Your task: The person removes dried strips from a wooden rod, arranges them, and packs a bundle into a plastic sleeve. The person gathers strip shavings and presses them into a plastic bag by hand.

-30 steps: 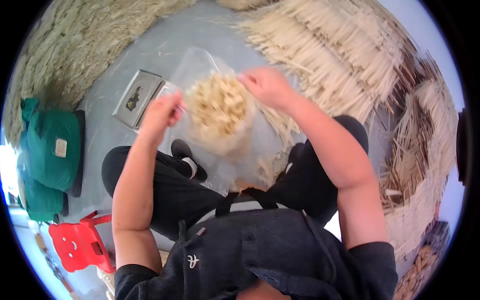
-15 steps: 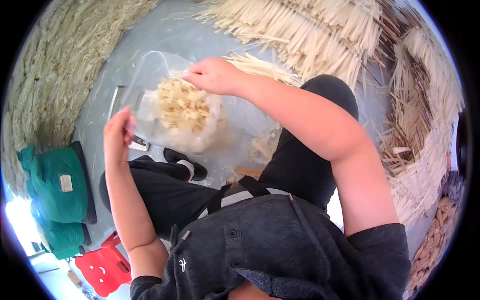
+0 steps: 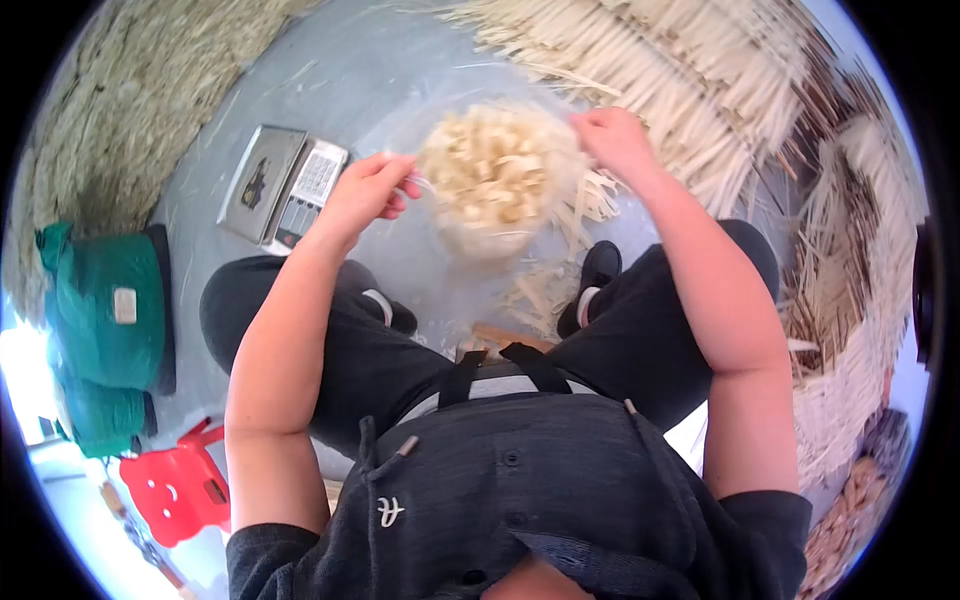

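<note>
A clear plastic bag (image 3: 485, 245) hangs between my hands above the floor, full of pale, cream-coloured cut pieces (image 3: 490, 175). My left hand (image 3: 378, 188) pinches the left side of the bag's open rim, with its fingers bent. At the right side of the rim, my right hand (image 3: 612, 140) is closed on the plastic. The bag's mouth is held wide and faces up, so the pieces show inside. Its edges look slightly blurred.
A digital scale (image 3: 283, 190) with a metal tray lies on the floor, left of the bag. Piles of pale strips (image 3: 660, 90) cover the upper right. Green bags (image 3: 115, 310) and a red stool (image 3: 175, 488) stand at the left. A wooden piece (image 3: 510, 337) lies between my feet.
The bag and both hands first swung left over the scale, then came back to the right. The scale now shows uncovered, and the bag's mouth is spread wider.
</note>
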`<state>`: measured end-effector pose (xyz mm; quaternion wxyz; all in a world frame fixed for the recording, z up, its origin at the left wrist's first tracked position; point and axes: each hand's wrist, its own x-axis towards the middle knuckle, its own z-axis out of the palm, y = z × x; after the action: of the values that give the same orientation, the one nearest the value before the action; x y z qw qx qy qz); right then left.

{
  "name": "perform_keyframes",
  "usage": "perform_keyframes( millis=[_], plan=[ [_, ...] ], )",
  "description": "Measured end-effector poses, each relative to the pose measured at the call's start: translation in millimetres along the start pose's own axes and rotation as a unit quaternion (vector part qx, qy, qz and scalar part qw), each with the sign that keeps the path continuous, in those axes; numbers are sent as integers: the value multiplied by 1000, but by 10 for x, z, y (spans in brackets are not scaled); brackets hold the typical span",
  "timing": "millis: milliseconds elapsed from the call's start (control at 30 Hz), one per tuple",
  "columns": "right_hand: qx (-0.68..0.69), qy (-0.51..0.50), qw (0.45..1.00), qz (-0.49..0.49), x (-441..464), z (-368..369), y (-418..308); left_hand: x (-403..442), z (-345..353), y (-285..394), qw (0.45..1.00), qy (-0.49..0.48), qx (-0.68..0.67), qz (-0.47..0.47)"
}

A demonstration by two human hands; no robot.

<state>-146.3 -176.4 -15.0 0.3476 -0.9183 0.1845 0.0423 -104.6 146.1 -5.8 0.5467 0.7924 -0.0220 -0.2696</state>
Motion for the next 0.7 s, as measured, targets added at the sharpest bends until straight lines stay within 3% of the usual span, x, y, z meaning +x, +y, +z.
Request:
perform_keyframes(
  millis=[67, 167, 233, 367, 433, 467, 533, 567, 633, 700],
  plan=[
    [-13, 17, 1000, -7, 36, -40, 104, 41, 8, -13, 1000, -10, -20, -10],
    [-12, 59, 997, -54, 20, -77, 57, 88, 23, 11, 996, -56, 2, 63],
    [62, 53, 988, -134, -142, -134, -236, 8, 34, 81, 995, -29, -30, 88],
    [203, 38, 964, -170, -252, -266, -512, -238, -148, 342, 983, 37, -94, 154],
    [172, 29, 961, -214, -258, -230, -536, -269, -244, 345, 995, 16, -25, 100],
    [171, 30, 962, -213, -199, -91, -459, -243, -160, 288, 995, 57, 70, 28],
    [-94, -45, 981, -164, -29, 236, -338, -121, -129, 56, 992, 37, 117, -3],
    [-95, -42, 980, -169, 6, 255, -349, -71, -140, -42, 986, 19, 165, -35],
    [-49, -12, 972, -231, -60, 216, -531, -123, -245, -9, 992, 42, 115, 21],
    [11, -1, 970, -242, -180, 98, -715, -294, -369, 78, 995, 54, -62, 56]
  ],
)
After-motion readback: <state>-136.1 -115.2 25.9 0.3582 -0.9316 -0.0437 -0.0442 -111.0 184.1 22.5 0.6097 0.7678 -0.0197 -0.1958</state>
